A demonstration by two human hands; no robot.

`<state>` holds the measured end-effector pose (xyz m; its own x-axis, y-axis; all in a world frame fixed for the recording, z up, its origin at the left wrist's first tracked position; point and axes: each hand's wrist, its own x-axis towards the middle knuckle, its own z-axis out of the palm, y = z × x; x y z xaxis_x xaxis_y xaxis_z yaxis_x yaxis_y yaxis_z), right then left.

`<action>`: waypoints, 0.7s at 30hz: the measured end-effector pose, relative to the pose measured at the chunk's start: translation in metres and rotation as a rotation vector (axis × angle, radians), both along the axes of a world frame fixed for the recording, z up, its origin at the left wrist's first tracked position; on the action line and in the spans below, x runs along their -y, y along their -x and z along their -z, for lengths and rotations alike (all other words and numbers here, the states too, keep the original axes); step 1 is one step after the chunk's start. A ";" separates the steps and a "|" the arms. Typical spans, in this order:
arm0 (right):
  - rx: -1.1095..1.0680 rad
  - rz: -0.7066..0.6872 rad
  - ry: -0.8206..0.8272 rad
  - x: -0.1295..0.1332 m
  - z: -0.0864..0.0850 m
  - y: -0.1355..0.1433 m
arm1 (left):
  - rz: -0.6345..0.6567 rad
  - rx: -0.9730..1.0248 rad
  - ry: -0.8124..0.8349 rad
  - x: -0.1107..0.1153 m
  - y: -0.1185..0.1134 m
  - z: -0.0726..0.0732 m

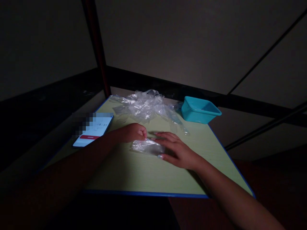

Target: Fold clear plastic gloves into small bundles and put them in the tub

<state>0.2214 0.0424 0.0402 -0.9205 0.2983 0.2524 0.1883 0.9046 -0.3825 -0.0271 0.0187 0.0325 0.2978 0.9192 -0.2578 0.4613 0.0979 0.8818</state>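
Note:
A small, flat, clear plastic bag [146,147] lies on the light table [144,175] between my hands. My left hand [134,132] is closed at its upper left edge, fingers curled and pinching the plastic. From the right, my right hand [178,149] reaches over the bag's right end with fingers stretched out and apart, the fingertips resting on or just above it. Behind the hands spreads a loose heap of crumpled clear plastic bags [146,105].
A turquoise plastic basket [199,111] stands at the table's back right corner. On the left side lies a phone [94,131] with its screen lit. The table has a blue edge, and a dark-trimmed wall [168,41] rises behind it.

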 end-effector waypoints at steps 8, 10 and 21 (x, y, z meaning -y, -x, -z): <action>0.442 -0.074 0.086 0.014 0.009 -0.001 | 0.036 -0.054 -0.085 -0.003 0.003 0.007; 0.470 -0.068 0.095 0.014 0.008 0.000 | 0.041 -0.089 -0.100 -0.002 0.003 0.007; 0.520 -0.028 0.101 0.012 0.003 0.002 | 0.137 -0.076 -0.073 -0.005 0.010 0.011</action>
<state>0.2195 0.0308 0.0370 -0.9243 0.2710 -0.2686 0.3527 0.8755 -0.3303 -0.0371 0.0236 0.0216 0.4035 0.8885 -0.2184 0.5317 -0.0334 0.8463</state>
